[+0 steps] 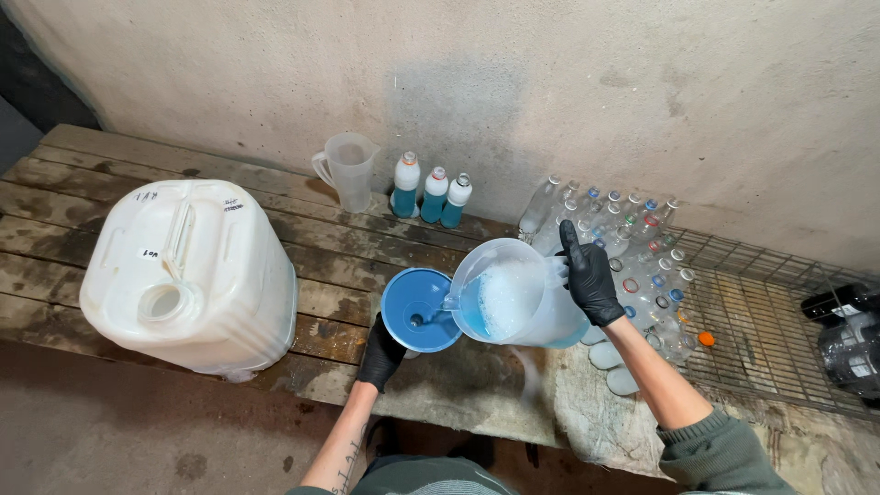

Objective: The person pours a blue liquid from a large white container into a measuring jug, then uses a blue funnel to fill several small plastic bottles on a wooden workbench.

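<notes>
Right hand (589, 280), black-gloved, closed around the handle of a clear jug (513, 295) tipped left, spout over a blue funnel (419, 308); foamy blue liquid sits low toward the spout. Left hand (381, 353) cupped under the funnel's near side, steadying it; whatever is beneath is hidden. Three filled bottles (433, 193) stand by the wall; white jerrycan (188, 273) well left.

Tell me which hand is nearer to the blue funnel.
Left. The left hand sits right under the blue funnel, touching it. The right hand is farther right, gripping the jug that tips toward the funnel.
</notes>
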